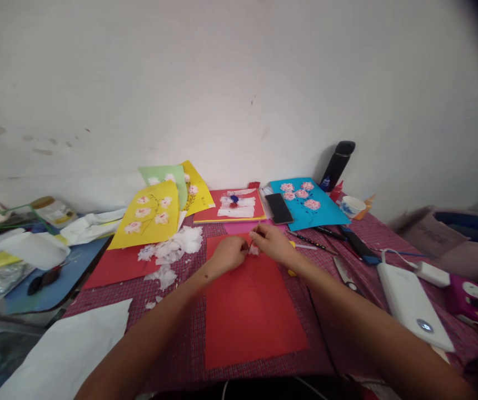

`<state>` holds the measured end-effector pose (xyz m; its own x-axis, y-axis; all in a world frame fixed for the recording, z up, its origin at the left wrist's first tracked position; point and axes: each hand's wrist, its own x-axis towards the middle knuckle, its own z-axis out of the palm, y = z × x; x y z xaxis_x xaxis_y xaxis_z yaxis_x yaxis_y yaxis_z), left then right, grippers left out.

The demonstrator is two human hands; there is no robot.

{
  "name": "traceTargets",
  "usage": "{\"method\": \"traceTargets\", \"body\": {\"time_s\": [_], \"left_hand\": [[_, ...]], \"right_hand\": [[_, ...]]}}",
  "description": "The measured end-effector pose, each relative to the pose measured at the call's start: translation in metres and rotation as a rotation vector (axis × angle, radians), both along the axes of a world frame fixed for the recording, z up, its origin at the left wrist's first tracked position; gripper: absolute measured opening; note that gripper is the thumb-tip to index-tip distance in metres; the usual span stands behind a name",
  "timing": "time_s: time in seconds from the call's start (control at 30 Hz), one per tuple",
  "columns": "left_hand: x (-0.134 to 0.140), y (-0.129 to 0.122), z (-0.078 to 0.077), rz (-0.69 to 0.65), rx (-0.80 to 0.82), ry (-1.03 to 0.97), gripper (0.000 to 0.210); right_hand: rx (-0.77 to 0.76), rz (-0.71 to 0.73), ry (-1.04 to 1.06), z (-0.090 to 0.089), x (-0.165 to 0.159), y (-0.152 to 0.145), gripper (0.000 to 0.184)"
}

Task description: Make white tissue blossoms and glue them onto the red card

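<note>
A sheet of red paper (251, 311) lies on the table in front of me, with faint dark branch lines on it. My left hand (229, 253) rests over its upper part, fingers pinched together; what they hold, if anything, is hidden. Close beside it, my right hand (276, 244) pinches a thin stick (250, 242) that slants between the two hands. Under the fingertips a small piece of pale tissue paper (254, 251) shows on the red sheet. To the left lies a pile of torn white tissue paper (180, 244).
Yellow paper (147, 214) and blue paper (305, 205) bear pink tissue flowers. Behind my hands, a white sheet with blue and red paint (235, 204) lies beside a phone (279, 208). Scissors (346, 275), a power bank (414, 305) and a paper cup (352, 206) stand right.
</note>
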<state>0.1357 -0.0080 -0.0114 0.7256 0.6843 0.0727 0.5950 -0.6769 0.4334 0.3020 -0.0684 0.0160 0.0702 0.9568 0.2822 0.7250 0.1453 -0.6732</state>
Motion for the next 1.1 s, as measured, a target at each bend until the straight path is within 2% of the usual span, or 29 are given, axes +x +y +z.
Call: {"method": "traceTargets", "body": {"time_s": [0.3, 0.4, 0.5, 0.57, 0.67, 0.77, 0.87, 0.97, 1.1], "left_hand": [[-0.002, -0.003, 0.006, 0.015, -0.005, -0.013, 0.02], [-0.003, -0.003, 0.008, 0.021, -0.012, -0.046, 0.023], [-0.013, -0.007, 0.017, 0.045, -0.008, -0.104, 0.026], [-0.033, -0.012, 0.027, 0.089, 0.011, -0.16, 0.029], [-0.087, -0.015, 0.045, 0.189, 0.064, -0.288, 0.025], [-0.154, -0.014, 0.055, 0.376, 0.103, -0.264, 0.02], [-0.204, -0.02, 0.053, 0.473, 0.019, -0.189, 0.024], [-0.217, -0.04, 0.042, 0.409, -0.056, -0.13, 0.024], [-0.195, -0.073, 0.025, 0.234, -0.02, 0.0, 0.018]], "right_hand": [[0.061, -0.019, 0.073, 0.001, 0.0, -0.005, 0.023], [0.07, -0.022, 0.106, 0.008, 0.0, -0.008, 0.023], [0.082, -0.053, 0.139, 0.02, 0.0, -0.018, 0.024], [0.1, -0.066, 0.177, 0.028, 0.001, -0.032, 0.024], [0.112, -0.034, 0.242, 0.033, 0.003, -0.063, 0.024], [0.067, 0.056, 0.23, 0.025, 0.003, -0.098, 0.021], [0.031, 0.088, 0.225, 0.012, -0.003, -0.125, 0.016], [0.032, 0.137, 0.215, 0.005, -0.017, -0.142, 0.014], [0.026, 0.236, 0.179, 0.006, -0.042, -0.152, 0.015]]}}
